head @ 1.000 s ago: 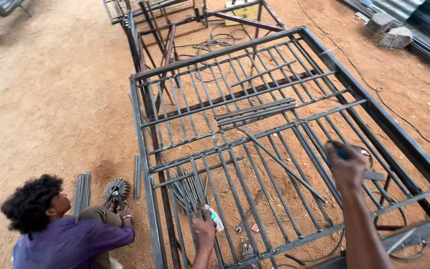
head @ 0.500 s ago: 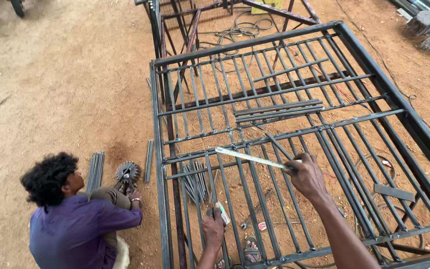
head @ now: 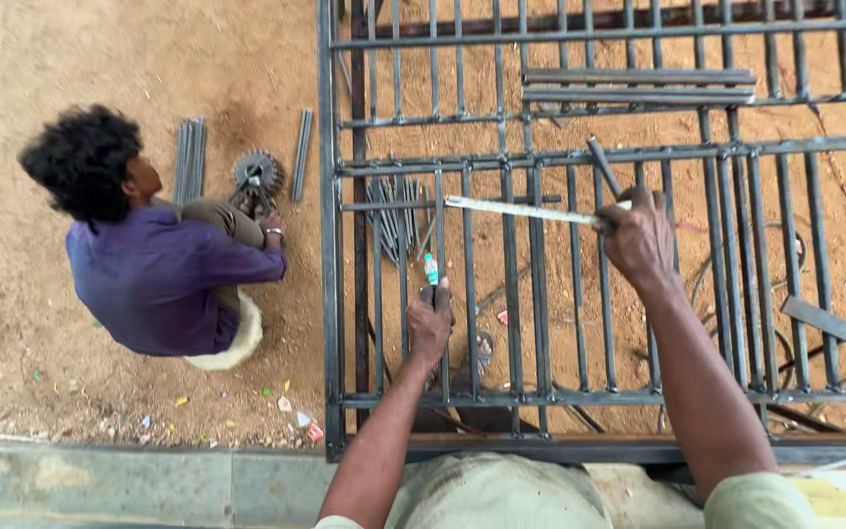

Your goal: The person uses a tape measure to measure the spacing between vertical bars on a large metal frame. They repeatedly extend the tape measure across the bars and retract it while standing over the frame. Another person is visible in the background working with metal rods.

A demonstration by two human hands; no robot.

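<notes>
Laying the steel rule (head: 521,209) across the gate frame (head: 599,157) with my right hand (head: 638,240) clenched on its end, my left hand (head: 430,321) pinches the marker (head: 431,270), nothing visibly marked yet.

Flat steel rule (head: 519,209) across gate bars (head: 580,294)

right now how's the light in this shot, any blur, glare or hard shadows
Head view: soft, even daylight, with no glare on the metal gate frame. Shadows are faint, the clearest a soft patch beside the crouching person. The left hand with its marker and the right hand holding the flat metal strip look sharp, without motion blur. The bars bend slightly near the edges.
</notes>
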